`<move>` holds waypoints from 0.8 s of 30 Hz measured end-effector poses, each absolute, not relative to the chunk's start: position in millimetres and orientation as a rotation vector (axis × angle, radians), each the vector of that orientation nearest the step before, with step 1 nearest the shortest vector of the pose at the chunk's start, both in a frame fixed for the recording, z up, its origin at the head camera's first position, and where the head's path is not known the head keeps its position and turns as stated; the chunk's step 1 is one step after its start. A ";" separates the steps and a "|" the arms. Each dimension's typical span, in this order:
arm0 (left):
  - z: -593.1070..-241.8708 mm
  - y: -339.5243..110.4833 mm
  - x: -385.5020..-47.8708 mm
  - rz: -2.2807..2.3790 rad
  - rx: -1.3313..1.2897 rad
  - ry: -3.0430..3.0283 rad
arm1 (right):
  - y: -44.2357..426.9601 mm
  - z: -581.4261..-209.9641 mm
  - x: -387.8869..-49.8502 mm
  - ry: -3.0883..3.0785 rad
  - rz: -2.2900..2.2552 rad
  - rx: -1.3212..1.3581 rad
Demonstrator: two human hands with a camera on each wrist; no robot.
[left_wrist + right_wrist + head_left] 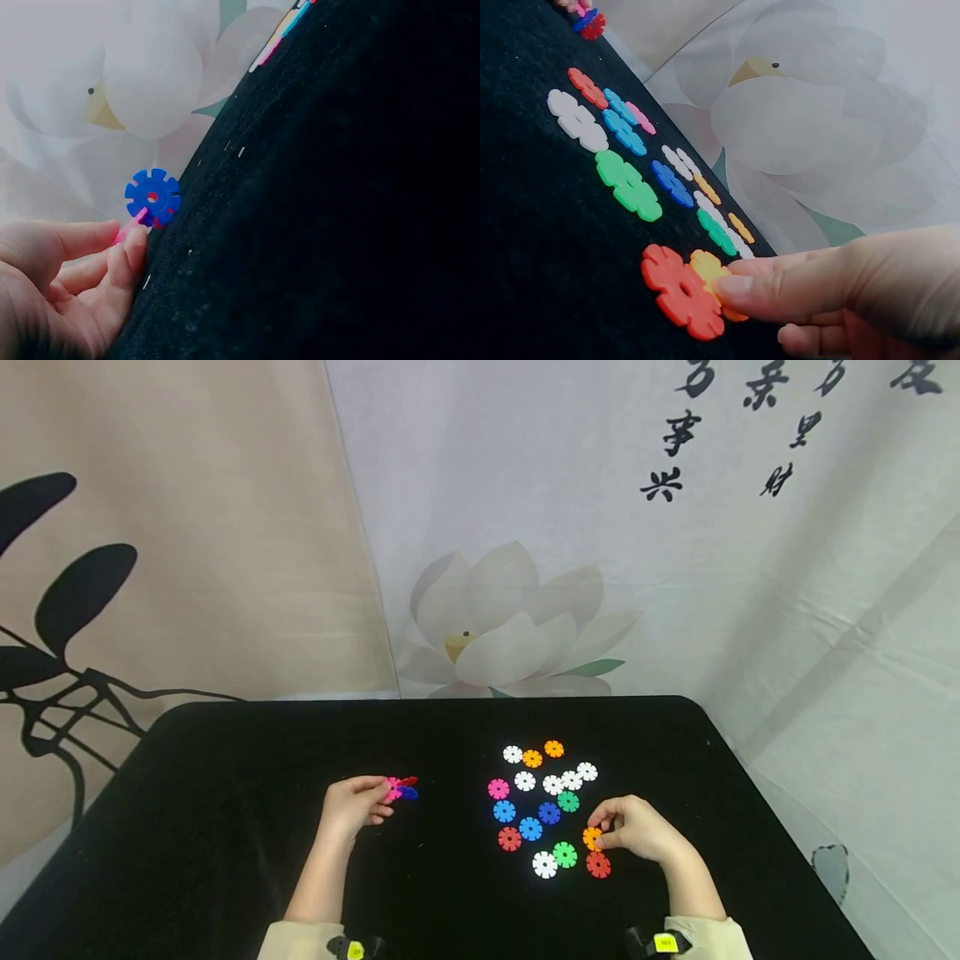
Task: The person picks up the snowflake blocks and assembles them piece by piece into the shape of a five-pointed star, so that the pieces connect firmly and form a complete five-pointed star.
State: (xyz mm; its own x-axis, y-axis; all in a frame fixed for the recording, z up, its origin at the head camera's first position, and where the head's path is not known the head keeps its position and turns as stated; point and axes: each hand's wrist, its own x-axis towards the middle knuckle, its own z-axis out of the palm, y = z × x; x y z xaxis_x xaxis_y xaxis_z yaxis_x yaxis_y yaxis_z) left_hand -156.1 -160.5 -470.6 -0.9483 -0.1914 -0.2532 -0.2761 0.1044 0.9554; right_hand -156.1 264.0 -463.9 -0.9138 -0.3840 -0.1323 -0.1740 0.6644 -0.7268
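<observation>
Got joined discs [408, 793] pinched in nearly closed L hand [353, 807], orange disc [591, 837] ditto in R hand [636, 828], well rightward & bit closer in.

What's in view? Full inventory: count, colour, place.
table: 1, black, below the hands
white discs: 6, white, spread on the table
orange discs: 3, orange, two at the far side, one in the right hand
red discs: 2, red, near side
green discs: 2, green, one mid-cluster, one nearer
light-blue discs: 2, light blue, mid-cluster
dark-blue disc: 1, mid-cluster
pink disc: 1, cluster's left
joined discs: 3, pink, blue, red, in the left hand
backdrop: beige and white, behind
wristbands: 2, black
sleeves: 2, cream
hands: 2, pinching discs
</observation>
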 end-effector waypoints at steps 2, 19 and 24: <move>-470.4 -161.7 -155.7 1.956 -0.492 2.340 | 263.7 -464.0 -155.9 2.609 -1.096 -0.436; -451.5 -99.9 -146.0 1.729 0.014 2.789 | 270.7 -452.1 -156.1 2.476 -1.461 -0.440; -456.4 -67.9 -136.8 1.573 0.299 2.604 | 264.2 -445.0 -155.1 2.504 -1.608 -0.483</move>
State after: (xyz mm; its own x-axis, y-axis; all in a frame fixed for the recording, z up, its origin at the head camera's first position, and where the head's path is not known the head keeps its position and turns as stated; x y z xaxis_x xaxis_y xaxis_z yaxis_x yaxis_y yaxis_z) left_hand -136.8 -67.9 -456.4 -0.9774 0.2095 0.0284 0.1226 0.4523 0.8834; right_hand -155.1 264.2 -445.0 -0.9408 -0.3325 0.0656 -0.1980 0.3821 -0.9027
